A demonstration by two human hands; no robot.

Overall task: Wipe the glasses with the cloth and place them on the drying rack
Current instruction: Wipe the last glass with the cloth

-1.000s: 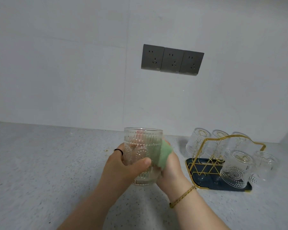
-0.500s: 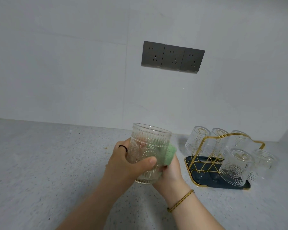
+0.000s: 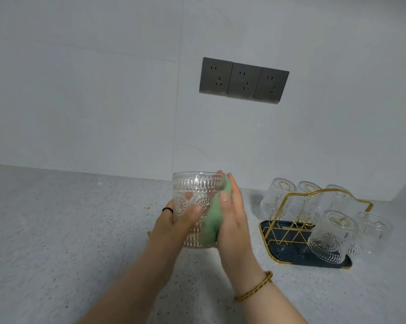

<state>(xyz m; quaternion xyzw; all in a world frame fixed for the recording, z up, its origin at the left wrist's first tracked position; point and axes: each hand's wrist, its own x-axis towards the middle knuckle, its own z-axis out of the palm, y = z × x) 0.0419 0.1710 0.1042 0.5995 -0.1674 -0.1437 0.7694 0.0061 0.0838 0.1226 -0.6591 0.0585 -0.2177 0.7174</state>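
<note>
Ribbed, embossed clear glass (image 3: 198,195), upright above the speckled bench (image 3: 68,230), left of the gold-wire drying rack (image 3: 288,232). The left hand (image 3: 177,224) wraps it, thumb in front. The right hand (image 3: 233,218), fingers straight, presses the green cloth (image 3: 212,222) against its side.

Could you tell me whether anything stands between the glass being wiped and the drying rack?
Nothing visible does: bare counter lies between the glass and the drying rack to its right. Five glasses sit on the rack.
</note>
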